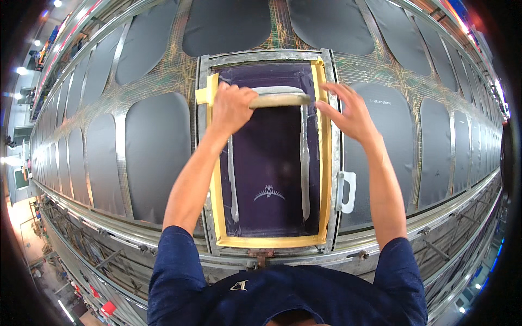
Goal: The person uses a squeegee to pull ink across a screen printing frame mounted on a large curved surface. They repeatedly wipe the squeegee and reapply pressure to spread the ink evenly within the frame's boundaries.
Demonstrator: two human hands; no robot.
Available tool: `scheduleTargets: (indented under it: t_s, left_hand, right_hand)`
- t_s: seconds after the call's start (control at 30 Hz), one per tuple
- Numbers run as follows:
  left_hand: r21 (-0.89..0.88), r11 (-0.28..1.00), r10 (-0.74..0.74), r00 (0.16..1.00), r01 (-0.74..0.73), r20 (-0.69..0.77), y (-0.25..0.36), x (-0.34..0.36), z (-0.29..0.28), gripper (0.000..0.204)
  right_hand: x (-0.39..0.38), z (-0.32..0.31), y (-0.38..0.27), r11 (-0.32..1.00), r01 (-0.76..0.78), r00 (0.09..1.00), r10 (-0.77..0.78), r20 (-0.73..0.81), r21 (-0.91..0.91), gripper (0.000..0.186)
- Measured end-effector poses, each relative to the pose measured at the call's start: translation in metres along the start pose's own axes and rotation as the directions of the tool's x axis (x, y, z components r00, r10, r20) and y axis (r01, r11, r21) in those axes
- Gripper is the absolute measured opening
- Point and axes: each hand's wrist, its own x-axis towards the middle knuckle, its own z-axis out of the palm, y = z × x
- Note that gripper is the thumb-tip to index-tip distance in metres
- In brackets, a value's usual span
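A screen-printing frame [333,136] with a metal rim lies in front of me, its dark purple mesh [266,163] edged with yellow tape [272,240]. Near the far end of the mesh, my left hand [232,106] is closed round the left end of a pale, bar-shaped squeegee [281,100]. My right hand [348,113] hovers over the frame's right side, fingers spread, just off the squeegee's right end. Streaks of grey-white ink [305,163] run down both sides of the mesh and across its far end. A small pale emblem [269,193] shows toward the near end.
Rows of dark grey sheet panels [157,157] cover the long table on both sides and beyond the frame. Between them the surface carries yellow and green line marks [179,70]. A white handle [346,192] sticks out at the frame's right. Metal rails [130,239] run along the near edge.
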Motion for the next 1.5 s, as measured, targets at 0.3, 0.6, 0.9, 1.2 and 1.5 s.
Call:
scheduleTargets:
  t_s: [0.3, 0.6, 0.9, 1.2, 1.5]
  left_hand:
    - [-0.095, 0.941, -0.253, 0.861, 0.325, 0.441, -0.050, 0.107, -0.020, 0.044]
    - [-0.088, 0.936, -0.266, 0.851, 0.339, 0.452, -0.033, 0.069, -0.019, 0.043]
    - [-0.123, 0.972, -0.139, 0.908, 0.202, 0.395, 0.106, -0.125, -0.064, 0.022]
    - [-0.189, 0.962, -0.107, 0.908, 0.197, 0.404, 0.156, -0.195, -0.085, 0.019]
    - [-0.033, 0.986, -0.145, 0.931, 0.165, 0.335, -0.017, 0.040, -0.034, 0.031]
  right_hand:
    - [0.158, 0.052, 0.013, 0.949, 0.065, 0.861, 0.103, 0.499, -0.309, 0.045]
    - [0.119, 0.061, -0.007, 0.933, -0.064, 0.826, 0.248, 0.506, -0.353, 0.039]
    - [-0.113, 0.064, -0.077, 0.972, 0.152, 0.923, -0.075, 0.377, -0.177, 0.018]
    - [-0.193, 0.051, -0.118, 0.983, 0.106, 0.906, -0.034, 0.422, -0.149, 0.016]
    - [0.086, 0.059, -0.019, 0.928, 0.076, 0.900, 0.093, 0.425, -0.364, 0.029]
